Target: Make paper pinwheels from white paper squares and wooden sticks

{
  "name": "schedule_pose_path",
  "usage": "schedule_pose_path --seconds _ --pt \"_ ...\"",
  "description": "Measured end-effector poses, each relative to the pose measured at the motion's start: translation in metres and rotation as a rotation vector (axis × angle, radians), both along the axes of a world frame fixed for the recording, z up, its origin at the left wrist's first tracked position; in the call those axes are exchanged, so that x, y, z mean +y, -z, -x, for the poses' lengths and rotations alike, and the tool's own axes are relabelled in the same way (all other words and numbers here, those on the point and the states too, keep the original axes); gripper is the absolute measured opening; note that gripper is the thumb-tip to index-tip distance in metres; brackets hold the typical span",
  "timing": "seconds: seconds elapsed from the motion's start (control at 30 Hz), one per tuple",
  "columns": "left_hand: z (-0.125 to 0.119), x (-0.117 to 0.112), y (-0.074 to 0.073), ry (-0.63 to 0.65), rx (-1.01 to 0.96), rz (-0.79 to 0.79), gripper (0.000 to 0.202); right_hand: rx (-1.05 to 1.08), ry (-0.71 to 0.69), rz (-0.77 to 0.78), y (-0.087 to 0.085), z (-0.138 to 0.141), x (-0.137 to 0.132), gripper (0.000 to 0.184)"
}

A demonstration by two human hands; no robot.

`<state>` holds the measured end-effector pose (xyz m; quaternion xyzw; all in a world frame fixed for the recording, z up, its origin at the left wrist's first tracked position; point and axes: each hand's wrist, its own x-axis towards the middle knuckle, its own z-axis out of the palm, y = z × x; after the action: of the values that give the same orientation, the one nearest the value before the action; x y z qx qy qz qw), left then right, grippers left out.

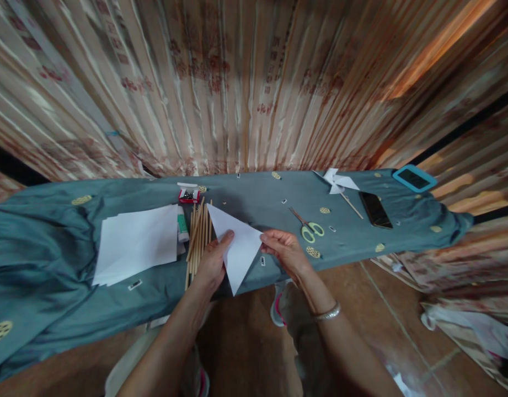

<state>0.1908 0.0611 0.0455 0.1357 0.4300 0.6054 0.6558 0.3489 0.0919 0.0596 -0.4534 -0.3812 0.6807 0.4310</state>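
Note:
A white sheet of paper folded into a triangle (242,249) is held above the front part of the cloth-covered table. My left hand (213,263) is closed on its left edge, thumb on top. At the right corner, the fingertips of my right hand (284,249) pinch the paper. Just left of the triangle lies a bundle of thin wooden sticks (199,234), partly hidden by the paper and my left hand. Scissors with pale green handles (307,227) lie to the right, beyond my right hand.
On the left are a stack of white paper (135,242), a glue stick (182,225) and a small red box (189,195). At the right are a paper pinwheel (338,181) on a stick, a black phone (375,209) and a blue-framed device (415,178). A curtain (237,88) hangs behind.

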Motion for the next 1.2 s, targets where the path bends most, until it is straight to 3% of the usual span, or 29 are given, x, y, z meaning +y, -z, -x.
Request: schedule_pose_path --seconds 0.23,0.33,0.43,0.53,0.7,0.93,1.1,1.2 --pt "-0.002 0.002 0.002 0.069 0.007 -0.013 0.048 -0.007 0.017 -0.05 -0.002 0.001 0.001 0.031" --pt "0.002 0.0 0.006 -0.018 0.206 -0.07 0.054 -0.017 0.107 -0.086 -0.002 -0.002 0.004 0.032" --pt "0.006 -0.005 0.011 -0.11 0.535 -0.169 0.059 -0.066 0.202 -0.135 -0.002 -0.006 0.008 0.031" --pt "0.001 -0.013 0.013 -0.027 0.708 -0.285 0.069 -0.098 0.232 -0.152 -0.003 -0.005 0.008 0.031" --pt "-0.016 -0.021 0.008 0.179 0.536 -0.307 0.101 -0.022 0.143 -0.113 -0.003 0.006 0.003 0.033" --pt "-0.016 -0.018 0.008 0.201 0.285 -0.201 0.089 0.121 0.057 -0.07 -0.007 0.017 -0.001 0.033" --pt "-0.01 -0.013 0.016 0.02 0.13 -0.034 0.066 0.066 0.064 -0.079 -0.007 0.008 0.001 0.031" --pt "-0.005 -0.008 0.011 -0.141 0.002 0.023 0.044 0.0 0.101 -0.09 -0.005 -0.003 0.003 0.031"
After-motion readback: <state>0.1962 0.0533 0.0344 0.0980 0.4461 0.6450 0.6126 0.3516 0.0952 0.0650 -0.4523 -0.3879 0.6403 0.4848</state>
